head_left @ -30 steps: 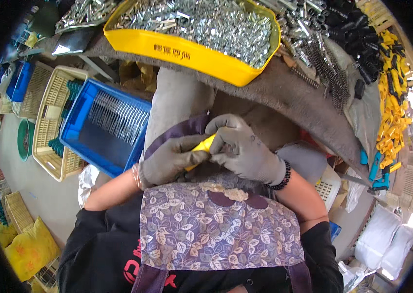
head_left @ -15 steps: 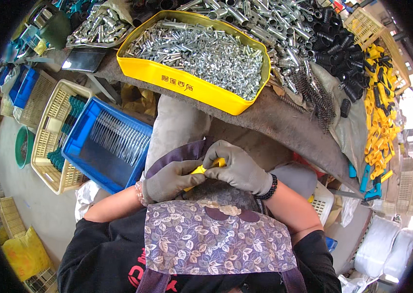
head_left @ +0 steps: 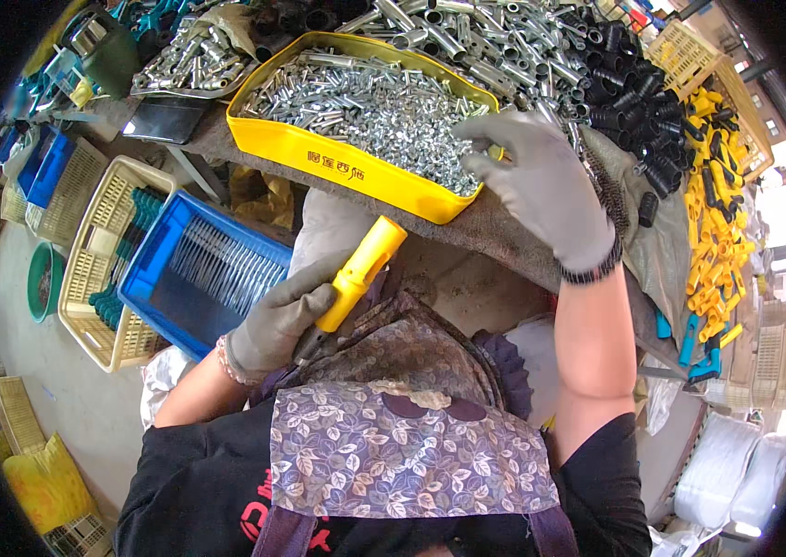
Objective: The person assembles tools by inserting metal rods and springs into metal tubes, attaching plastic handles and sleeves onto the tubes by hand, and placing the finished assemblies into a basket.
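Note:
My left hand [head_left: 277,320], in a grey glove, is closed around a yellow plastic tool handle [head_left: 360,269] with a dark lower end. The handle tilts up to the right above my lap, and a slot shows in its side. My right hand [head_left: 537,176], also gloved and slightly blurred, reaches over the right end of a yellow tray [head_left: 337,174]. Its fingers are curved and apart, with no part visible between them. Small silvery metal pins and fittings [head_left: 393,121] fill the tray.
Metal tubes [head_left: 495,56], black sleeves [head_left: 630,93] and yellow plastic parts [head_left: 718,223] are heaped behind and right of the tray. Coiled springs lie partly behind my right hand. On the left stand a blue crate [head_left: 147,278] of metal rods and a cream basket [head_left: 86,306].
My right hand has left the yellow handle and moved up and right to the tray. The left hand has shifted slightly left, now holding the handle alone, raised and more visible.

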`<state>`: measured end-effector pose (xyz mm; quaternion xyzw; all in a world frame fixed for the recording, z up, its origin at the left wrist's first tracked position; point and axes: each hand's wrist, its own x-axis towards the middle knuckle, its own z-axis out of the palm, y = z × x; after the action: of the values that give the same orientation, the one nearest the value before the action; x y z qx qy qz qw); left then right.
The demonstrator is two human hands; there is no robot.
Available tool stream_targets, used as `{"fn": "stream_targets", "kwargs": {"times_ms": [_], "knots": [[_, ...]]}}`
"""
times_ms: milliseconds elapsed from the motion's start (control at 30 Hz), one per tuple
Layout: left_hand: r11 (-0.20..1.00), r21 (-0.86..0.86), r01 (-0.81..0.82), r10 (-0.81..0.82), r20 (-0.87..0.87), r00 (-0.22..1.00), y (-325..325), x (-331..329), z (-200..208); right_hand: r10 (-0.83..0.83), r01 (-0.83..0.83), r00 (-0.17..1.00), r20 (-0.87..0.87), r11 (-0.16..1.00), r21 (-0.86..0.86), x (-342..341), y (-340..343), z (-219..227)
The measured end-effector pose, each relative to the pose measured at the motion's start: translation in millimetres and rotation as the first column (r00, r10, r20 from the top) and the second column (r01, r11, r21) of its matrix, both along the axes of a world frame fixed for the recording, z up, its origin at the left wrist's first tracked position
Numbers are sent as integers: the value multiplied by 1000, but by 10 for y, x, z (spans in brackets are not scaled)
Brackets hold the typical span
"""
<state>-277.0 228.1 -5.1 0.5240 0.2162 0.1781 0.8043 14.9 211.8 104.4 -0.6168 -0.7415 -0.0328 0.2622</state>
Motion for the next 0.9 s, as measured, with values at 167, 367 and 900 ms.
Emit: {"fn": "stream_targets", "kwargs": {"times_ms": [167, 367, 900], "knots": [[982, 95, -164, 152, 117, 981, -12, 184, 121, -2, 50, 988, 153, 949, -310, -102, 265, -116], [991, 42, -128, 122, 118, 986, 151, 272, 267, -106, 86, 993, -43, 938, -335, -121, 322, -183], [945, -52, -324, 328, 124, 937, 109, 414, 384, 114, -291, 530, -840, 955, -54, -493, -108, -298]]}}
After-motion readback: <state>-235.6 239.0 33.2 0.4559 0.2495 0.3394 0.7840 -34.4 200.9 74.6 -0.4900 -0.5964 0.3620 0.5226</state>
